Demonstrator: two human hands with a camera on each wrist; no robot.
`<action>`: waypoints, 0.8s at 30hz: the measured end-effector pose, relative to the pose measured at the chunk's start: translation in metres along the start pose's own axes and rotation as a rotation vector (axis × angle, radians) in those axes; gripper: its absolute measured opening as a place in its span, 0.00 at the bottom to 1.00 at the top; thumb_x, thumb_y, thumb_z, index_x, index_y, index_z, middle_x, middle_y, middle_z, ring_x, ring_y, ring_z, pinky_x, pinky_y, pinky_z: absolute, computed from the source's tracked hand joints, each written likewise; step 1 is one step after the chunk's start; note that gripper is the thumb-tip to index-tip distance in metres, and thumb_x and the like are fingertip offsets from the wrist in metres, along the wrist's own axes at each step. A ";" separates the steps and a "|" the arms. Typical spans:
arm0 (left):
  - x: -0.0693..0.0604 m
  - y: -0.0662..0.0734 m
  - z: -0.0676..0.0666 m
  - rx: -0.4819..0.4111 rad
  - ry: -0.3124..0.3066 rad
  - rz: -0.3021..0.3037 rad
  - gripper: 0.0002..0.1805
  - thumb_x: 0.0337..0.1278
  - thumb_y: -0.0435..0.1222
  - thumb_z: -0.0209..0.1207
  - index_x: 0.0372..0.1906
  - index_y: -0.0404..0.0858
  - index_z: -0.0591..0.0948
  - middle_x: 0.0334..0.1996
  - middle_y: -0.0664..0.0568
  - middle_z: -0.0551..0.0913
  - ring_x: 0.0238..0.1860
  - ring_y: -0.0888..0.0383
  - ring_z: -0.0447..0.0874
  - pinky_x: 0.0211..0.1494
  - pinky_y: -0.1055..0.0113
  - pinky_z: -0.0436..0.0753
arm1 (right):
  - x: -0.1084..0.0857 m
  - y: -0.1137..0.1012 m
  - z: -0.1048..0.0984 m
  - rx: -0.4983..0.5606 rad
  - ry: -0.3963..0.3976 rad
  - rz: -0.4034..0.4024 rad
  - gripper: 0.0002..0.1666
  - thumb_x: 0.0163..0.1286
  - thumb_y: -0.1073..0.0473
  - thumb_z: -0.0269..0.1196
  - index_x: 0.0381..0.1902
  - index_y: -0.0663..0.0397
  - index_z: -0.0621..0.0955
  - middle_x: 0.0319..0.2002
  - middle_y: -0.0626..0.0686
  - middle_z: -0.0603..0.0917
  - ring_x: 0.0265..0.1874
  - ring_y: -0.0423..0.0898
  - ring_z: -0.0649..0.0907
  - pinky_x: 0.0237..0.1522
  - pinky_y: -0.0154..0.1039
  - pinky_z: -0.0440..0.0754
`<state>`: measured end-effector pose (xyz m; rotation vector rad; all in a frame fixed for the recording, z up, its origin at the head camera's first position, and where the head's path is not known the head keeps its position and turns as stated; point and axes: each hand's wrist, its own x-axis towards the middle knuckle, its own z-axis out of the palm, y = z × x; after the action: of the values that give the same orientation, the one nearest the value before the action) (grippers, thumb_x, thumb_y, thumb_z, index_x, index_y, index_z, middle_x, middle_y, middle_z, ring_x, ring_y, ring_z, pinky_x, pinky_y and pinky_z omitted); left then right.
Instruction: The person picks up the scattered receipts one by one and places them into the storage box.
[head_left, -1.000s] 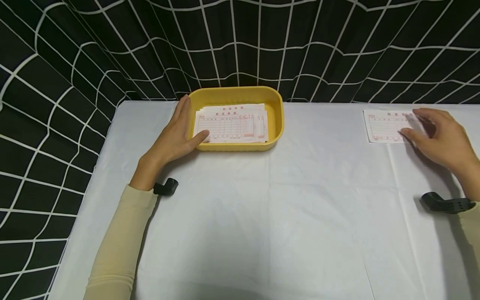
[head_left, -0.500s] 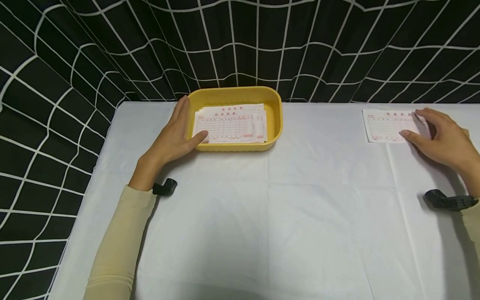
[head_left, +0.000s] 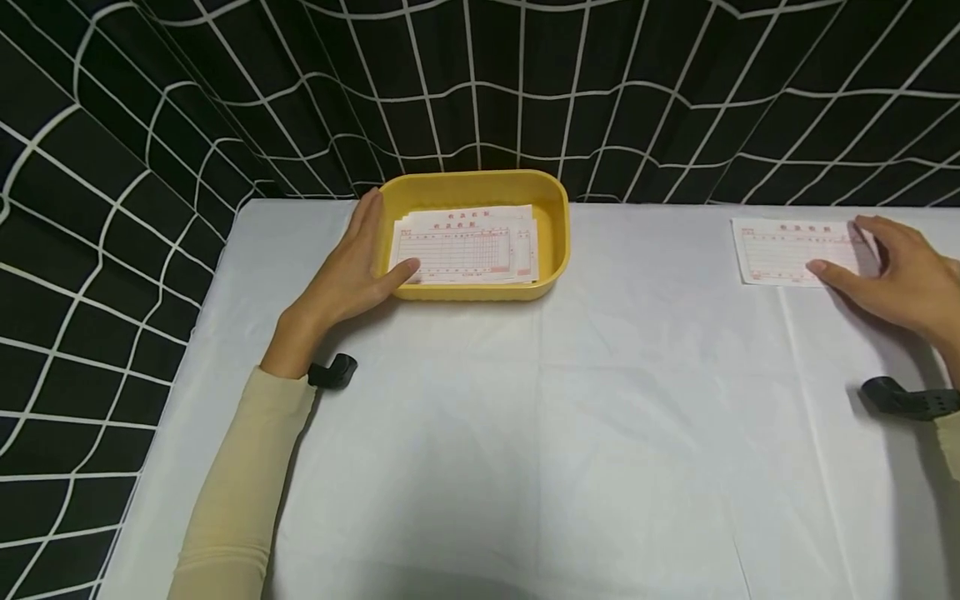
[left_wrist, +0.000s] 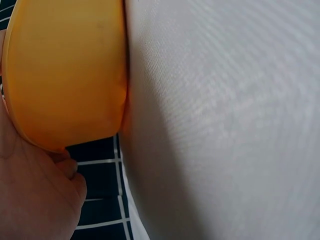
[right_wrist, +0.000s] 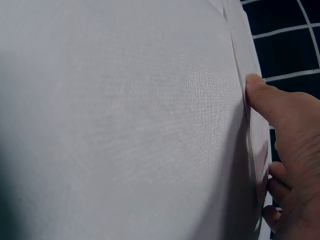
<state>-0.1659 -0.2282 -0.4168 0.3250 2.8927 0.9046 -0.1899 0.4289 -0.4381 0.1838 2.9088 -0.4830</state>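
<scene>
A yellow plastic basket [head_left: 555, 250] stands at the table's back edge, with several receipt slips [head_left: 453, 250] printed in red lying inside it. My left hand [head_left: 345, 267] holds the basket's left end, thumb over the near rim and fingers along the outer side. In the left wrist view the basket's yellow wall [left_wrist: 70, 75] fills the upper left beside that hand [left_wrist: 37, 190]. Far to the right lies a flat stack of similar receipt slips [head_left: 787, 250]. My right hand [head_left: 903, 275] rests over its right part, thumb on the near edge and index finger at the far edge.
A white cloth [head_left: 540, 433] with faint creases covers the table. Black curtain with white grid lines [head_left: 495, 83] hangs behind the table and along its left side. Each wrist carries a black strap mount, as on the left wrist [head_left: 333, 372].
My right hand has slid slightly right over the slips, uncovering more of the top one. The left hand and the basket have stayed in place.
</scene>
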 end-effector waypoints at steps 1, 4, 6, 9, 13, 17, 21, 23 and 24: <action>0.000 0.000 0.000 -0.002 0.000 0.003 0.59 0.68 0.59 0.59 0.88 0.42 0.37 0.89 0.52 0.35 0.89 0.53 0.41 0.88 0.47 0.55 | 0.000 0.000 0.000 0.012 -0.004 0.014 0.59 0.79 0.30 0.51 0.86 0.64 0.43 0.84 0.74 0.42 0.84 0.73 0.45 0.80 0.76 0.38; 0.001 0.000 0.001 -0.009 0.003 0.007 0.59 0.68 0.59 0.59 0.88 0.42 0.37 0.89 0.52 0.35 0.89 0.53 0.42 0.88 0.47 0.55 | -0.001 0.001 0.001 0.034 0.002 0.052 0.57 0.80 0.30 0.46 0.86 0.62 0.40 0.84 0.73 0.40 0.84 0.72 0.44 0.82 0.73 0.38; 0.001 -0.001 0.001 -0.016 0.005 0.009 0.59 0.68 0.58 0.60 0.88 0.43 0.37 0.89 0.52 0.35 0.89 0.53 0.42 0.88 0.47 0.56 | -0.002 0.001 0.002 0.043 -0.001 0.078 0.56 0.81 0.31 0.44 0.86 0.61 0.38 0.84 0.71 0.39 0.84 0.71 0.42 0.83 0.71 0.38; 0.001 -0.002 0.001 -0.016 0.009 0.012 0.59 0.68 0.58 0.59 0.88 0.43 0.38 0.89 0.52 0.36 0.89 0.53 0.42 0.88 0.47 0.56 | -0.005 -0.003 0.003 0.047 0.006 0.087 0.55 0.82 0.32 0.45 0.86 0.61 0.38 0.84 0.70 0.38 0.85 0.70 0.42 0.83 0.69 0.40; 0.002 -0.002 0.002 -0.018 0.016 0.026 0.58 0.68 0.58 0.60 0.88 0.44 0.39 0.89 0.52 0.37 0.88 0.53 0.43 0.87 0.47 0.57 | -0.007 -0.008 0.002 0.076 0.022 0.099 0.54 0.82 0.35 0.47 0.86 0.61 0.38 0.85 0.69 0.40 0.85 0.69 0.44 0.84 0.67 0.42; 0.003 -0.002 0.002 -0.020 0.017 0.025 0.58 0.68 0.58 0.60 0.88 0.43 0.39 0.89 0.52 0.37 0.88 0.53 0.43 0.87 0.47 0.57 | -0.007 -0.008 0.002 0.096 0.028 0.105 0.53 0.83 0.37 0.49 0.86 0.60 0.39 0.85 0.69 0.42 0.85 0.69 0.45 0.84 0.66 0.42; 0.003 -0.002 0.002 -0.005 0.004 0.007 0.59 0.68 0.59 0.58 0.88 0.42 0.37 0.89 0.52 0.35 0.89 0.53 0.41 0.88 0.47 0.55 | -0.005 -0.004 0.001 0.055 -0.008 0.088 0.55 0.82 0.32 0.45 0.86 0.59 0.36 0.84 0.69 0.37 0.84 0.70 0.41 0.83 0.70 0.37; 0.002 -0.002 0.002 0.002 -0.001 -0.004 0.59 0.69 0.60 0.58 0.87 0.42 0.36 0.89 0.52 0.34 0.89 0.53 0.40 0.88 0.47 0.54 | -0.005 -0.001 0.001 0.035 -0.024 0.077 0.56 0.82 0.30 0.43 0.85 0.59 0.35 0.84 0.70 0.34 0.84 0.71 0.39 0.82 0.71 0.35; 0.002 -0.002 0.002 0.007 -0.003 -0.009 0.59 0.69 0.60 0.57 0.87 0.42 0.36 0.89 0.52 0.34 0.89 0.53 0.39 0.88 0.47 0.54 | -0.005 0.000 0.001 0.030 -0.028 0.074 0.57 0.81 0.29 0.42 0.85 0.59 0.34 0.84 0.70 0.34 0.84 0.71 0.39 0.82 0.71 0.35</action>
<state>-0.1679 -0.2279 -0.4194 0.3133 2.8926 0.8926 -0.1851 0.4278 -0.4380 0.2860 2.8564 -0.5132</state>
